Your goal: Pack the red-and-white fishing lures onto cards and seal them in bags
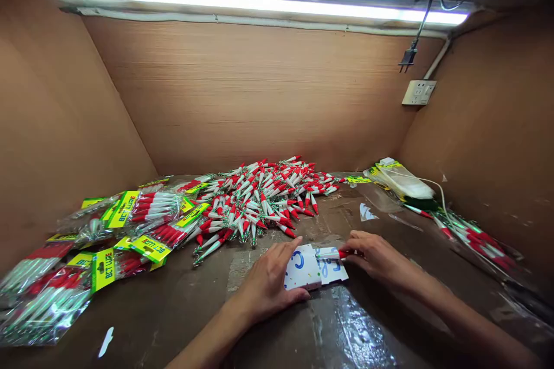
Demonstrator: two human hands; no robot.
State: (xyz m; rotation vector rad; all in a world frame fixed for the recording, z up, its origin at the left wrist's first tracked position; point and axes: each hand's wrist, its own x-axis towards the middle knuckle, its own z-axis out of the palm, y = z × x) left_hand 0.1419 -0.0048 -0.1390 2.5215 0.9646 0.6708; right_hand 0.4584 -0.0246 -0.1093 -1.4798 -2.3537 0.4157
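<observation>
My left hand (270, 279) is closed around the left end of a small white cardboard holder (303, 277) with blue handwriting and coloured specks. It rests low on the brown tabletop. From the right, my right hand (372, 253) pinches the red end of a red-and-white fishing lure (328, 254), which lies along the holder's open right part. The lure's other end is hard to make out there. Just beyond both hands spreads a big heap of loose red-and-white fishing lures (259, 202) with wire hooks at their tips.
Filled bags of lures with yellow-green labels (104, 268) lie along the left. A stack of clear bags (409, 184) stands at the back right, near more lures (480, 242). A plug (407, 57) hangs above a wall socket (419, 92). White scraps (106, 341) lie about.
</observation>
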